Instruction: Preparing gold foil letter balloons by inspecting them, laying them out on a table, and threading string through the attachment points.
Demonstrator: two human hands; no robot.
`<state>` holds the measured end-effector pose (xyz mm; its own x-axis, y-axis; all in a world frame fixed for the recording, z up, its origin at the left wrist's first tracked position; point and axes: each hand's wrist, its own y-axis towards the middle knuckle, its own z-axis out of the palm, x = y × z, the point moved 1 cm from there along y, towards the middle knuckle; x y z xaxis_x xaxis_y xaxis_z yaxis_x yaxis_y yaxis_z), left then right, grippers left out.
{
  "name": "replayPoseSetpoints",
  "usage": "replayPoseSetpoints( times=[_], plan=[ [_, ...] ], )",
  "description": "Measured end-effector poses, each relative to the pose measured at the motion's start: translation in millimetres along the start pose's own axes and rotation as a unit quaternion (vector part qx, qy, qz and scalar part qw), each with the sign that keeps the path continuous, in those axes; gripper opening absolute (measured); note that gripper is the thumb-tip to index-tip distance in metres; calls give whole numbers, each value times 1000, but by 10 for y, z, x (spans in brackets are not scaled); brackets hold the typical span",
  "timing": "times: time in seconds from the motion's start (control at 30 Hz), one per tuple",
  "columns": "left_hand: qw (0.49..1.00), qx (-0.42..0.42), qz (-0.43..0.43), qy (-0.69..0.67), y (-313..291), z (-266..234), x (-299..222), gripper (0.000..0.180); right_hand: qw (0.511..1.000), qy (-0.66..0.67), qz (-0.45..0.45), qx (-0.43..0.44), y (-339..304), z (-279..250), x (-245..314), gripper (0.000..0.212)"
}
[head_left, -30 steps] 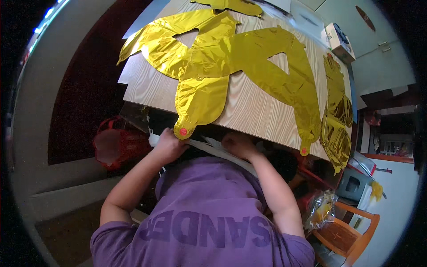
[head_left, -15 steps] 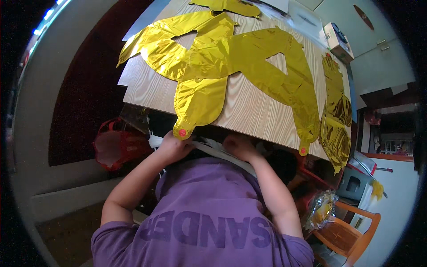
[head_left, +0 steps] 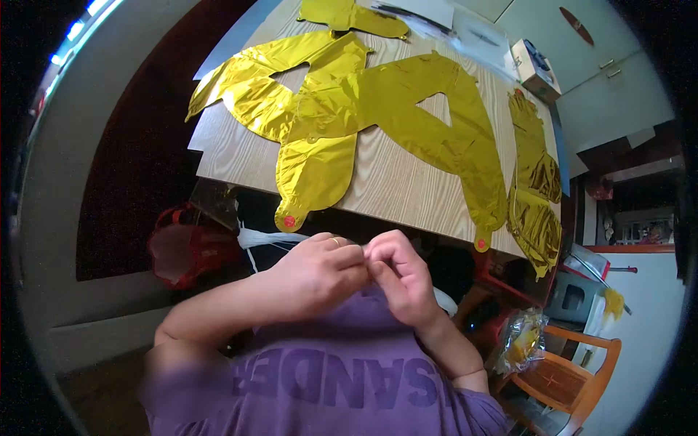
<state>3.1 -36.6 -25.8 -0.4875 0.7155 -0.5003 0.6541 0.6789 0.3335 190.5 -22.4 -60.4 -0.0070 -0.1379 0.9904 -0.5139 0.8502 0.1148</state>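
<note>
Holding left hand and right hand curled, fingertip-to-fingertip, mid-frame, presumably for fine control; cannot tell whether pinching anything. Note white strands centre left; gold foil upper centre, flat, likely against creasing.

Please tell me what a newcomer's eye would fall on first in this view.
The large, flat gold foil shapes stand out first, spread over the wood-grain table and gleaming brightest toward its left side. Next come the left hand and right hand, meeting in front of the purple shirt; anything between them is hidden. A red bag catches the eye at the left.
</note>
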Motion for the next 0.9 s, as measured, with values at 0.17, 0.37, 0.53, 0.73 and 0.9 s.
replayPoseSetpoints(
  times=[0.17,0.37,0.53,0.73,0.9],
  plan=[
    [994,-99,47,-28,266,-484,-259,16,898,424,90,81,-24,96,489,32],
    [967,-108,-139,-183,159,-663,-216,4,990,-114,-86,17,-74,-155,520,17],
    [820,-37,-220,-526,46,-365,-237,13,942,-268,-204,-8,-149,-261,408,8],
    [960,-264,81,41,288,-102,-3,21,892,-282,-328,129,-181,-196,933,12],
    [916,-117,68,-378,192,-213,-282,10,927,-329,-169,57,103,-517,522,5]
  ],
)
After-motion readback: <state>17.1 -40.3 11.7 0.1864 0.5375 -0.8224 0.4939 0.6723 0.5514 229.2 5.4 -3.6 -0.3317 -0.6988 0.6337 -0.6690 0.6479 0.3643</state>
